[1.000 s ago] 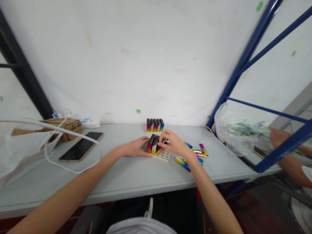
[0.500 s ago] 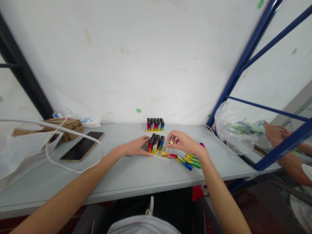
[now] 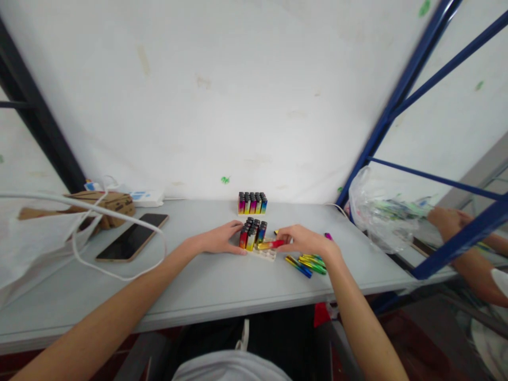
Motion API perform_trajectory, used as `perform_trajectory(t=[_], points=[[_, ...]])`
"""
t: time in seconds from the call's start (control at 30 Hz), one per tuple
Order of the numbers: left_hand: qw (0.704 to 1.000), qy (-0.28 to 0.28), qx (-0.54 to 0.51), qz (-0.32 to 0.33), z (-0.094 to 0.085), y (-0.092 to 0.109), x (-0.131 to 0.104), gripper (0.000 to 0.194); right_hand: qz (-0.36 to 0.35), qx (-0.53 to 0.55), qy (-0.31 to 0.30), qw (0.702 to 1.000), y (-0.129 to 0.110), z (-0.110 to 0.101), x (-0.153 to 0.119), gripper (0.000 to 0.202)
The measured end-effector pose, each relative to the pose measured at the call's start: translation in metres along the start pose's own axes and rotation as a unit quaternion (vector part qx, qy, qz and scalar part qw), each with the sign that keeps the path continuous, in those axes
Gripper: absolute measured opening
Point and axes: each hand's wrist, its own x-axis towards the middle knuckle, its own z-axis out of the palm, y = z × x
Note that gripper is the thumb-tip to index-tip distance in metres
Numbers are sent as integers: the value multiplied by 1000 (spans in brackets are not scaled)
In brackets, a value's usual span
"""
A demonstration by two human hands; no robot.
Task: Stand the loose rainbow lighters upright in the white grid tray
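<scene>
Shiny multicoloured lighters (image 3: 251, 234) with dark tops stand upright in the left part of a pale tray (image 3: 266, 255). My left hand (image 3: 223, 237) grips the left side of that tray, thumb at the near corner and fingers behind. A red and yellow lighter (image 3: 270, 244) lies level in the fingers of my right hand (image 3: 302, 239), over the tray's right part. Loose lighters, a blue and yellow one (image 3: 299, 266) and several yellow-green ones (image 3: 313, 262), lie right of the tray. The far fingertips of my right hand are partly hidden.
A second filled set of lighters (image 3: 253, 202) stands near the wall. At left are a phone (image 3: 133, 237), a white cable (image 3: 119, 214) and a cardboard box (image 3: 115, 203). A plastic bag (image 3: 377, 211) lies by the blue frame (image 3: 375, 135); another person's hands (image 3: 448, 219) are beyond it.
My right hand has come down and taken hold of the red and yellow lighter, which lay across the tray's front edge, lifting its outer end inward. My left hand stays put.
</scene>
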Motion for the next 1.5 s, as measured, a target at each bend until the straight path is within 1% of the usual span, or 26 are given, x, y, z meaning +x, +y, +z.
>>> perform_trajectory(t=[0.07,0.17,0.27,0.4,0.63,0.83,1.07,1.17,1.37,1.5], points=[[1000,-3,-1,-1,0,1,0,92,-12,8,27,1000,-7,-6,-3,21],[1000,-6,0,3,-1,2,0,91,-30,4,51,998,-18,-12,-3,24],[1000,-7,-2,3,-1,3,0,90,-48,16,67,996,-22,-10,5,23],[1000,-10,-11,-3,-2,6,-1,89,-55,40,91,993,-22,-2,17,22],[1000,-11,-5,0,-2,7,-1,87,-77,17,99,992,-24,6,21,13],[1000,-3,-12,7,-2,6,-1,88,-88,33,102,990,-29,8,21,17],[1000,-8,-10,-4,-1,5,-1,88,-82,34,95,992,-34,9,20,15],[1000,-4,-11,3,-1,5,-1,86,-85,26,93,992,-34,11,19,15],[1000,0,-5,7,0,3,0,87,-31,-38,136,990,-40,23,24,27],[1000,0,-9,4,1,2,0,85,-18,-24,133,991,-41,27,27,26]])
